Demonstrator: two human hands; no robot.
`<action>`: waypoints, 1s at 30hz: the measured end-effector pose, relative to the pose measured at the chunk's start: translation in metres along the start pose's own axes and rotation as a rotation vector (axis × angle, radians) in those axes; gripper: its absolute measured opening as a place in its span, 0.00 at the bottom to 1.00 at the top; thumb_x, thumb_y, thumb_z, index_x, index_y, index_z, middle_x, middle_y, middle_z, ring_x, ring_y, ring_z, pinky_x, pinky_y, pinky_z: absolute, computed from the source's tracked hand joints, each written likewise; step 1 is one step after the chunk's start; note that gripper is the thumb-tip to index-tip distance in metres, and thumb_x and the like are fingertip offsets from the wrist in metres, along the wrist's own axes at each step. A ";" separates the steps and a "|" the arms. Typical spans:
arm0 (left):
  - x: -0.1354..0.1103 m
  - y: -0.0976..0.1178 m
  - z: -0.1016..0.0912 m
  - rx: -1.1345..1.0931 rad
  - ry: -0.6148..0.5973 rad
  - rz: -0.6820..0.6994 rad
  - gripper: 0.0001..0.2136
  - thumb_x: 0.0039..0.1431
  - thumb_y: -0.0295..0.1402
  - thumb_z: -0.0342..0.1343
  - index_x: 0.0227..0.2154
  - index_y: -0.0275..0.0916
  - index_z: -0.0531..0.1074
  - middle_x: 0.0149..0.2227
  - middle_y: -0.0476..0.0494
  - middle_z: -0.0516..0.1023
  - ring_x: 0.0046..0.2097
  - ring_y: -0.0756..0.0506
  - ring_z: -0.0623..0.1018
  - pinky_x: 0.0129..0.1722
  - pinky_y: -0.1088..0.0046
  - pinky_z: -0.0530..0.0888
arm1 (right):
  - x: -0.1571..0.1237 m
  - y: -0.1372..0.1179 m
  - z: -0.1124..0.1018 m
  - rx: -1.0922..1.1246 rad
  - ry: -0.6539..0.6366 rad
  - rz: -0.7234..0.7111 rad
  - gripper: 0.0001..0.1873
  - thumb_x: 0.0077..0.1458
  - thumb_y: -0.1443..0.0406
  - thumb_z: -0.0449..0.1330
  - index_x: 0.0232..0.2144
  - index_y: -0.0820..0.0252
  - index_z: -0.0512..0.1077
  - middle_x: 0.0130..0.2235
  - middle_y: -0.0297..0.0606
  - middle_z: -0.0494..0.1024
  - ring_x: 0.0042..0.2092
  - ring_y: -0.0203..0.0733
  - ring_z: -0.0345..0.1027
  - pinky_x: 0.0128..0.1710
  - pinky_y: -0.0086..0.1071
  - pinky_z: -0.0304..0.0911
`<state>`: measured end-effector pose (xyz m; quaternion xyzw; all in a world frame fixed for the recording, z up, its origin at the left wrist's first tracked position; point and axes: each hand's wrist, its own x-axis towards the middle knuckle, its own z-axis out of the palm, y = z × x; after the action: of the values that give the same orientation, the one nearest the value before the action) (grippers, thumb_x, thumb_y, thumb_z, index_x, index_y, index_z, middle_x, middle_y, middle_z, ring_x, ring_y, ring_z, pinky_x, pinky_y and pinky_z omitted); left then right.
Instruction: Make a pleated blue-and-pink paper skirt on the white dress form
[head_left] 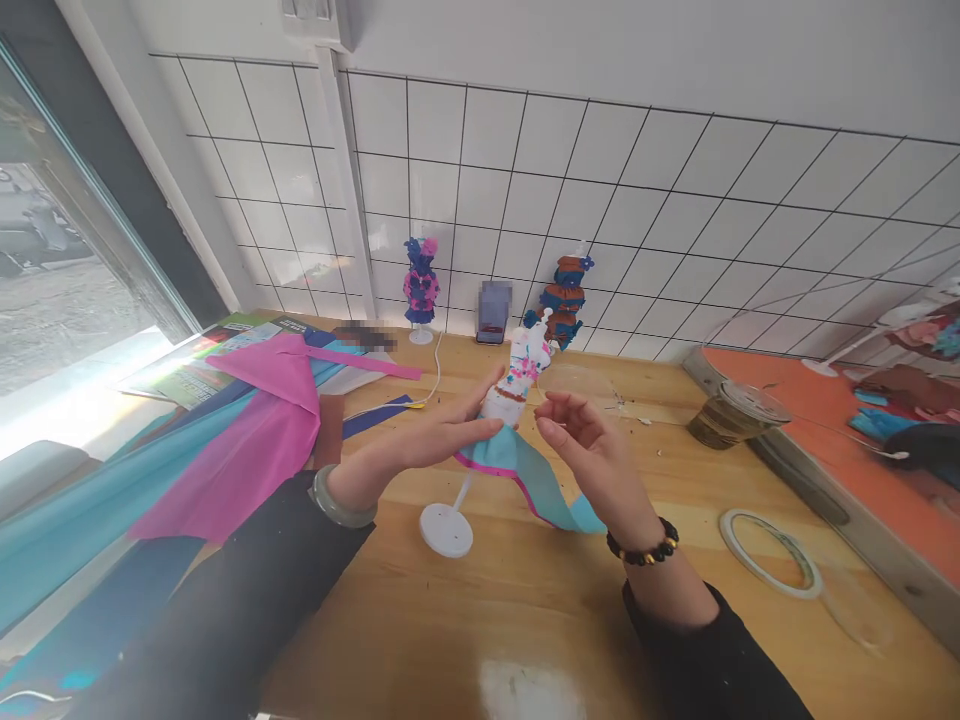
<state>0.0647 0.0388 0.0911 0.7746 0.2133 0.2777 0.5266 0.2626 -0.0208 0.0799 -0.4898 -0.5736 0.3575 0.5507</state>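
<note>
Spanning the far side, a tiled wall point(495, 145) borders the far edge of a wooden table point(420, 620). On the right, an orange surface point(810, 415) ends in a grey edge that slants from far to near. On the left, light blue cloth point(112, 510) and pink cloth point(255, 450) take up that side as far as the left forearm. Room for moving lies over the wood near and right of the hands. The left hand point(456, 432) grips a small white mannequin point(517, 375) in the middle, tilted to the right; whether its round base touches the table I cannot tell. The right hand point(589, 440) is half curled just right of it, thumb near forefinger; whether they pinch anything I cannot tell. A blue strip point(536, 475), pink along one edge, trails right from under the left thumb. Far off stand two dressed mannequins point(421, 285). Right, a cup point(731, 420) is beside the slanting edge; nearer lies a tape ring point(812, 578).
</note>
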 end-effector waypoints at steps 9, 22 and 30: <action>-0.004 -0.009 0.023 0.094 -0.166 -0.081 0.35 0.61 0.45 0.44 0.63 0.45 0.29 0.67 0.47 0.32 0.67 0.42 0.41 0.64 0.60 0.47 | -0.013 0.019 0.006 0.105 -0.170 0.045 0.17 0.51 0.56 0.60 0.42 0.55 0.68 0.43 0.39 0.75 0.45 0.41 0.68 0.47 0.39 0.65; -0.008 -0.009 0.009 0.272 -0.090 -0.016 0.34 0.55 0.44 0.54 0.62 0.49 0.48 0.65 0.48 0.47 0.65 0.40 0.51 0.63 0.59 0.51 | -0.017 0.023 0.006 0.021 -0.101 0.009 0.16 0.53 0.53 0.57 0.38 0.56 0.69 0.39 0.37 0.76 0.41 0.39 0.68 0.44 0.35 0.64; -0.008 -0.012 0.013 -0.052 0.030 -0.129 0.34 0.55 0.42 0.54 0.62 0.46 0.47 0.52 0.37 0.70 0.47 0.43 0.72 0.42 0.65 0.70 | -0.015 0.030 0.003 0.072 -0.053 -0.009 0.15 0.55 0.56 0.56 0.43 0.56 0.69 0.47 0.40 0.75 0.48 0.41 0.67 0.50 0.38 0.61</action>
<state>0.0664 0.0288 0.0746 0.7409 0.2635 0.2603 0.5603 0.2635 -0.0268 0.0466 -0.4576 -0.5771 0.3882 0.5540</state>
